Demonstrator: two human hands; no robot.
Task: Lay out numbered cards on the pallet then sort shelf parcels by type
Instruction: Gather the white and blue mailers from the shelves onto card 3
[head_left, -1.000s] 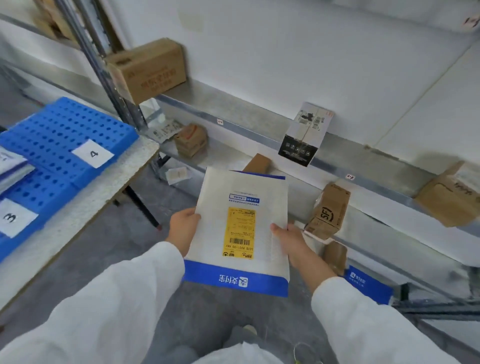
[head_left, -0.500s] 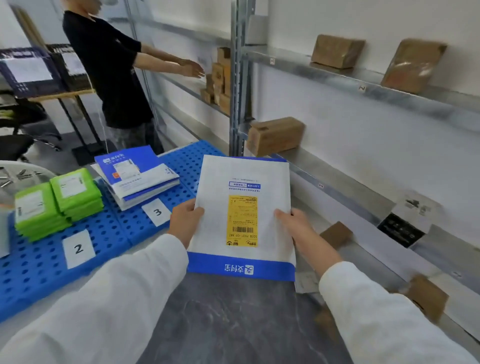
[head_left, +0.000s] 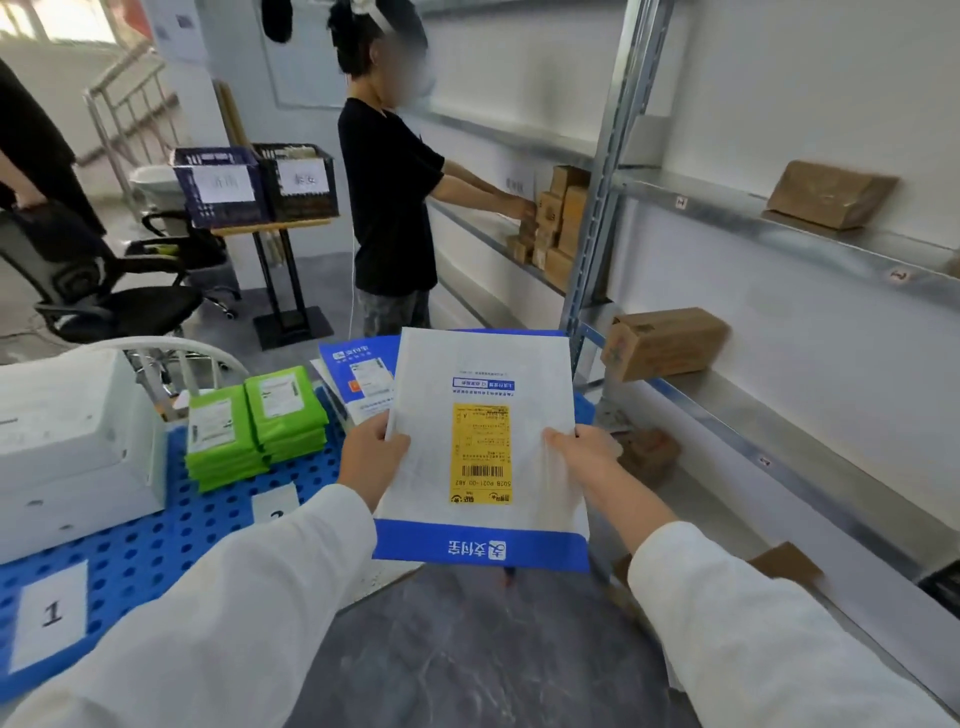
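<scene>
I hold a white mailer envelope (head_left: 441, 447) with a yellow label and a blue bottom band in front of me. My left hand (head_left: 371, 457) grips its left edge and my right hand (head_left: 584, 449) grips its right edge. Beyond it lies the blue pallet (head_left: 156, 540) with card 1 (head_left: 49, 613) and card 2 (head_left: 275, 504). On the pallet sit two stacks of green parcels (head_left: 254, 426), a white box (head_left: 67, 441) and a pile of blue and white mailers (head_left: 361, 376), partly hidden by the envelope.
Metal shelves (head_left: 779, 415) run along the right with brown cardboard boxes (head_left: 665, 343). A person in black (head_left: 387, 208) stands ahead, reaching to stacked boxes (head_left: 558, 223). An office chair (head_left: 104, 291) and a stand with crates (head_left: 254, 187) are at the back left.
My view has swung left from the shelves to the pallet. The envelope has come along in both hands, which keep the same grip. Cards 1 and 2 and the green parcels are now in sight.
</scene>
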